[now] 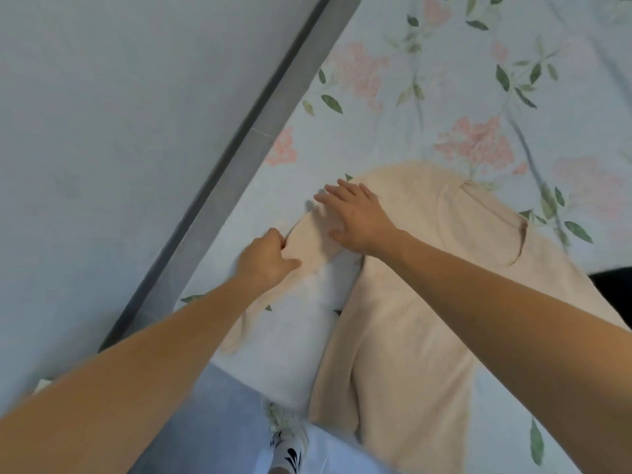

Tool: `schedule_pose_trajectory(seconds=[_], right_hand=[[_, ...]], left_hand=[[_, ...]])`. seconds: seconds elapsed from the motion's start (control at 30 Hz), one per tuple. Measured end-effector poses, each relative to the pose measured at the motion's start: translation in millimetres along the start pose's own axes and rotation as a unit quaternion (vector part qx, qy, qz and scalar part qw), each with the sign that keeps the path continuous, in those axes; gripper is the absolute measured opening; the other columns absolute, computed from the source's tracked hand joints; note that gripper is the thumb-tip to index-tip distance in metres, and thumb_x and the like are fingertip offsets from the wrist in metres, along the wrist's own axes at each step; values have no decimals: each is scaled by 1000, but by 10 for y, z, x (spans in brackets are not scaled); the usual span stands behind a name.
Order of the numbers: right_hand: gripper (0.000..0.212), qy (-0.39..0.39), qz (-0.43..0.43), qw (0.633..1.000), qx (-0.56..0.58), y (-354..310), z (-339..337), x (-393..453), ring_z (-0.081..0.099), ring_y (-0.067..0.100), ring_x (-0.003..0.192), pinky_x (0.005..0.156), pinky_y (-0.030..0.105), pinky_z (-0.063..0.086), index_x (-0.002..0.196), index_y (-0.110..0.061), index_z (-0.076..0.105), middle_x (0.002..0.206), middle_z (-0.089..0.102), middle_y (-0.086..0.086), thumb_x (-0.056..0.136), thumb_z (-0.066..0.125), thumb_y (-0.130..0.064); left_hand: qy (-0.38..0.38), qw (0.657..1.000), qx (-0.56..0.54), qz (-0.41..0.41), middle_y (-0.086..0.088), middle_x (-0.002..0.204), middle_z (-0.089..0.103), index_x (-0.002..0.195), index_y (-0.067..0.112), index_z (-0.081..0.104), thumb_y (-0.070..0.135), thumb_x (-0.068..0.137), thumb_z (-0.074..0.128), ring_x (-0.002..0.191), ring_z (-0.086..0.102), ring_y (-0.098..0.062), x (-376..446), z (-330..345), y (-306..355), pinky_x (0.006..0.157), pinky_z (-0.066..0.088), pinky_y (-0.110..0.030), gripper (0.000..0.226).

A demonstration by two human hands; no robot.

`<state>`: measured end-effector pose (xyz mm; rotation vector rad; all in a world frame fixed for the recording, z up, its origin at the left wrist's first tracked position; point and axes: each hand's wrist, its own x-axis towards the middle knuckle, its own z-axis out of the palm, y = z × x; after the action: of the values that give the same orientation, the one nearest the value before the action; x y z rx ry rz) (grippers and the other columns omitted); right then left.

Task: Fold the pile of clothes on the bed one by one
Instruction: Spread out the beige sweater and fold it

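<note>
Pale peach knit sweater [410, 302] flat on floral bedsheet [444, 80]. Left hand [266, 256] pinching sleeve [307, 241] edge, right hand [355, 217] flat on sleeve, fingers spread wide.

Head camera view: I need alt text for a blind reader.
Two hands work a cream sweater spread on a floral bedsheet. The left hand pinches its sleeve while the right hand presses flat on the sleeve.

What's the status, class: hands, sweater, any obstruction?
Left hand pinches the sweater's sleeve. Right hand flat, pressing the sleeve. Cream sweater spread on floral bedsheet, unfolded. Nothing blocking.
</note>
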<state>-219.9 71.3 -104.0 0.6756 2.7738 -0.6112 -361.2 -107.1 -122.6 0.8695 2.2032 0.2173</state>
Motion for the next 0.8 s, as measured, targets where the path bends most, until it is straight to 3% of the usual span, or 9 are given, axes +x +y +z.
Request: schedule_pose_trajectory(seconds=[0.07,0.13,0.23,0.27,0.3,0.4,0.53,0.7,0.8], right_hand=[[81,-30,-19,999,-29,-55,-7,132,25,28,154,126,48,14,159,-29,36,160,41,0,87,74,-29],[69,-61,-16,997,-33,-140,-38,260,43,29,138,118,43,27,152,-29,46,141,57,2,87,71,-29],[14,-88,-9,996,8,-270,-90,441,59,31,110,91,42,48,101,-23,69,99,66,2,88,65,-24],[4,-94,-4,995,35,-291,-108,482,60,31,104,86,43,49,84,-24,64,87,61,-2,87,64,-22],[12,-96,4,994,58,-310,-124,524,60,32,102,85,44,49,77,-24,61,82,56,-4,88,63,-21],[11,-102,25,993,58,-335,-200,664,60,31,106,91,43,46,94,-16,69,100,66,3,94,59,-22],[18,-36,57,997,27,-345,-217,889,59,34,110,83,39,32,104,-17,70,112,70,7,98,53,-21],[26,127,100,985,-54,-571,21,975,47,34,110,87,44,36,113,-17,64,117,51,10,88,70,-23],[21,164,72,977,117,-952,133,930,56,28,88,74,40,45,98,-12,63,99,60,7,80,72,-13]], left_hand=[[-25,998,-49,28,-4,92,70,92,17,62,37,89,77,92,68,-30,59,-38,-56,76,51,-38,25],[0,989,-129,68,-1,79,67,84,12,61,29,91,76,75,62,-21,71,-122,-88,67,45,-36,23],[42,970,-227,81,10,58,51,83,11,61,27,92,76,56,42,-11,60,-295,-170,53,31,-26,23],[39,965,-247,80,11,56,49,82,11,63,28,92,77,56,41,-11,76,-354,-220,54,30,-27,24],[30,963,-255,80,12,57,49,82,9,64,29,91,78,57,42,-11,92,-414,-264,56,32,-28,25],[-43,961,-264,68,3,67,61,82,6,69,30,88,82,61,57,-11,114,-645,-359,60,42,-26,27],[-137,976,-167,28,1,80,72,92,10,75,28,87,83,70,67,-10,164,-936,-576,61,48,-20,20],[-57,960,-275,-15,-4,69,75,99,7,74,23,94,76,61,72,-20,165,-1194,-922,57,57,-26,17],[-16,964,-265,-9,0,69,72,88,13,75,24,89,81,61,67,-11,189,-1279,-1030,62,54,-25,12]])
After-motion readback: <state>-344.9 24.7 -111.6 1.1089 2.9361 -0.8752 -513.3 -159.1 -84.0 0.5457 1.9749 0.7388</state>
